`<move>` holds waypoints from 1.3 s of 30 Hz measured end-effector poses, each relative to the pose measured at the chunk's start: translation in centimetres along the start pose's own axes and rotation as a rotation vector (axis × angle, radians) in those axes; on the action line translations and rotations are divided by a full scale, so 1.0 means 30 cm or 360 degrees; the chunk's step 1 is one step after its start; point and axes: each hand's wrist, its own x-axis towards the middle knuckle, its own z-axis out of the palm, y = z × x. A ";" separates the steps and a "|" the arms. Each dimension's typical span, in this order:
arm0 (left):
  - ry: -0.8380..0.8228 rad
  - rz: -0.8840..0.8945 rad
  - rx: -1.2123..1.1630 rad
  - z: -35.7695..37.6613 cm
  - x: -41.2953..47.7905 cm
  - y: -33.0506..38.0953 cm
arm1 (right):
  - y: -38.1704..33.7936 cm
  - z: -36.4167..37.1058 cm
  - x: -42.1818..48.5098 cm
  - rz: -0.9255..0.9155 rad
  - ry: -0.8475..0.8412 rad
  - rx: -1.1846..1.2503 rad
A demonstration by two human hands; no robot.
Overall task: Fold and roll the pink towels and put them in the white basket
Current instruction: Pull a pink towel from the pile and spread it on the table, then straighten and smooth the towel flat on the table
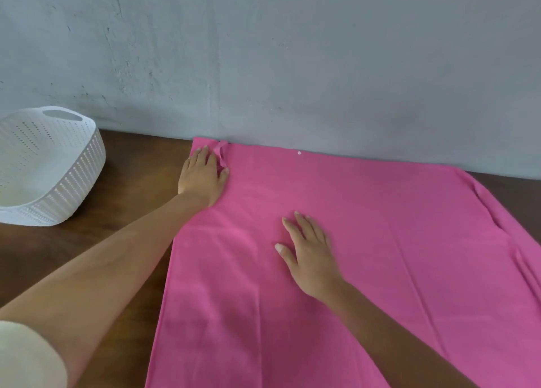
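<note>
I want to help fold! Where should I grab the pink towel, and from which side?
Probably the far-left corner, pinched from the left, over the bare table. The pink towel lies spread flat, so only its edges and corners can be lifted, and its far edge sits against the wall, which leaves no room behind. The left hand rests flat by that corner.

A scuffed grey-blue wall [292, 51] rises straight behind a dark brown wooden table [137, 159].

It looked like a plain household room: a dark wooden table [131, 171] stood against a scuffed grey wall [292, 51], with a perforated white basket [85, 171] at the table's left.
</note>
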 end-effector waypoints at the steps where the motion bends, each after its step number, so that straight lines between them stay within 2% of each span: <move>1: 0.0015 -0.0011 -0.0017 0.001 -0.022 0.007 | 0.011 -0.003 -0.019 -0.0001 0.0003 0.0011; 10: 0.0109 0.0081 -0.0110 0.014 -0.367 0.173 | 0.193 -0.029 -0.233 0.0061 0.0149 0.0155; 15: 0.0144 0.0297 -0.0211 0.038 -0.559 0.321 | 0.311 -0.072 -0.411 0.0097 0.0374 0.0347; 27: 0.0049 0.0639 -0.0232 0.178 -0.923 0.844 | 0.659 -0.079 -0.883 0.0160 0.0566 0.0335; 31: -0.0038 0.0759 -0.0256 0.242 -1.014 1.041 | 0.802 -0.078 -1.065 0.0255 0.0688 0.0305; 39: -0.0180 0.1005 -0.0303 0.352 -1.135 1.432 | 1.118 -0.068 -1.376 0.0588 0.0729 0.0355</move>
